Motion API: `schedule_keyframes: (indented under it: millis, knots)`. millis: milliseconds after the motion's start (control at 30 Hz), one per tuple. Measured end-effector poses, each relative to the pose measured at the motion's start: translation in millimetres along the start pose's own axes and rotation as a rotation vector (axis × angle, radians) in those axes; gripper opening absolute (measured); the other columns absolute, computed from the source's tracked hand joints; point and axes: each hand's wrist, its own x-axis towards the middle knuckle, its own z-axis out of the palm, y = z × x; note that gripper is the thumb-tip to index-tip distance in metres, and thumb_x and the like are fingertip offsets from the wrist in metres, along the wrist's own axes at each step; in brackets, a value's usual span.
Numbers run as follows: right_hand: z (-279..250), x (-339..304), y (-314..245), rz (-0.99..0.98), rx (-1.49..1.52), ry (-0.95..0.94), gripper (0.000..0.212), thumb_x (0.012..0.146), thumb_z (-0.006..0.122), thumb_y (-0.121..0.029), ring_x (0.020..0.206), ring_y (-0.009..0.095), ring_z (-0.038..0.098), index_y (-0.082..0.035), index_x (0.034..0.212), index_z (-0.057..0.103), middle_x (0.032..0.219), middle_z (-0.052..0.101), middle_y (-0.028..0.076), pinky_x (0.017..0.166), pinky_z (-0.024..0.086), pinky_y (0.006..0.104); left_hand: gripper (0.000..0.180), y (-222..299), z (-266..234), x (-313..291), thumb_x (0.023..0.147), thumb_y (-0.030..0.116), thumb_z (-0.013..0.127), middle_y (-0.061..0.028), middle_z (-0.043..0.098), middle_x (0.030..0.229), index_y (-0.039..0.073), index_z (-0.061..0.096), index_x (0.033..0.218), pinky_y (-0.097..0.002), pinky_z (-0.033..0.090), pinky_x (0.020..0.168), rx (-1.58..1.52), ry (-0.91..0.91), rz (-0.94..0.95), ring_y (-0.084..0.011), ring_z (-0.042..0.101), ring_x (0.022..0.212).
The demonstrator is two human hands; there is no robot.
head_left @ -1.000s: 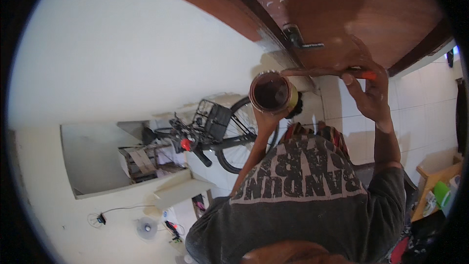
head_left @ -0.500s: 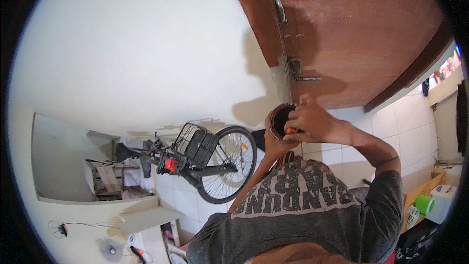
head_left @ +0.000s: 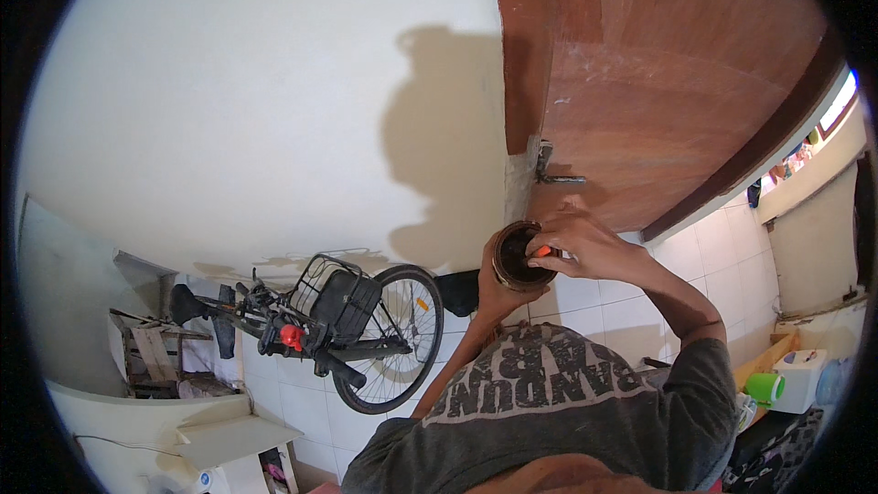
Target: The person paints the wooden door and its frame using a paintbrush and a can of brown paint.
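My left hand (head_left: pixel 498 288) is wrapped round the side of a round can (head_left: pixel 502 267) with a brownish rim and a dark inside. The can is held in front of my chest with its open mouth facing up. Over its right side reaches my right hand (head_left: pixel 585 242), fingers closed on an orange-handled tool (head_left: pixel 545 251). The tool's other end is hidden by the can and my fingers, so I cannot make out its kind. Just beyond my hands is a brown wooden door (head_left: pixel 677 91) with a metal lever handle (head_left: pixel 560 178).
A bicycle (head_left: pixel 402 348) with a black front rack leans near the white wall (head_left: pixel 256 110) at left. Pale tiles (head_left: pixel 631 316) cover the floor. At lower right stand a green container (head_left: pixel 765 388) and a white box (head_left: pixel 801 377). A wooden crate (head_left: pixel 151 357) sits far left.
The whole view has shifted, so the bicycle sits further left and lower. Can and hands appear slightly lower and left. My right hand has lifted a little, showing more of the orange handle.
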Motion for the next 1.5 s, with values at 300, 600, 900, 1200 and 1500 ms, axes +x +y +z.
schedule_keyframes:
  millis: [300, 600, 900, 1200, 1500]
  knots:
    - [-34.2, -18.3, -15.1, 0.046, 0.096, 0.176, 0.017, 0.083, 0.069, -0.009, 0.086, 0.027, 0.063, -0.007, 0.1, 0.065, 0.094, 0.067, 0.009, 0.094, 0.039, 0.043, 0.11, -22.6, -14.7, 12.7, 0.049, 0.019, 0.095, -0.0162, 0.049, 0.133, 0.0, 0.032, 0.138, -0.039, 0.042, 0.104, 0.097, 0.063, 0.037, -0.0275, 0.051, 0.124]
    - [-59.2, -17.3, -26.6, 0.024, -0.075, 0.184, 0.013, 0.078, 0.067, -0.007, 0.08, 0.03, 0.058, -0.004, 0.089, 0.06, 0.083, 0.062, 0.011, 0.078, 0.046, 0.0387, 0.11, -32.1, -23.7, 22.7, 0.049, 0.026, 0.094, -0.0162, 0.052, 0.129, 0.0, 0.034, 0.137, -0.0383, 0.044, 0.101, 0.195, 0.11, 0.12, -0.0281, 0.054, 0.12]
    - [-28.7, -7.9, 13.6, 0.19, 0.329, 0.466, 0.023, 0.095, 0.063, -0.024, 0.062, 0.007, 0.054, -0.001, 0.095, 0.065, 0.071, 0.06, 0.002, 0.057, 0.044, 0.0244, 0.109, -37.2, -23.2, 22.4, 0.048, 0.026, 0.094, -0.0155, 0.054, 0.128, 0.001, 0.035, 0.136, -0.0385, 0.044, 0.101, 0.169, 0.128, 0.119, -0.0274, 0.055, 0.119]
    - [-31.5, -4.9, 25.0, 0.425, 0.366, 0.545, 0.024, 0.099, 0.058, -0.023, 0.066, 0.008, 0.054, 0.0, 0.094, 0.063, 0.075, 0.059, 0.002, 0.06, 0.044, 0.0224, 0.107, -27.7, -26.2, 22.4, 0.049, 0.025, 0.094, -0.0146, 0.054, 0.127, 0.002, 0.036, 0.136, -0.0384, 0.043, 0.102, 0.147, 0.105, 0.122, -0.0269, 0.054, 0.119]
    - [-39.5, -35.7, 24.8, 0.205, 0.409, 0.484, 0.011, 0.085, 0.061, -0.01, 0.084, 0.015, 0.06, -0.001, 0.092, 0.062, 0.084, 0.062, 0.005, 0.078, 0.048, 0.0302, 0.105, -14.9, -22.6, 33.2, 0.048, 0.022, 0.095, -0.0123, 0.052, 0.13, 0.004, 0.038, 0.134, -0.0403, 0.041, 0.106, -0.018, 0.051, 0.011, -0.0241, 0.053, 0.12]
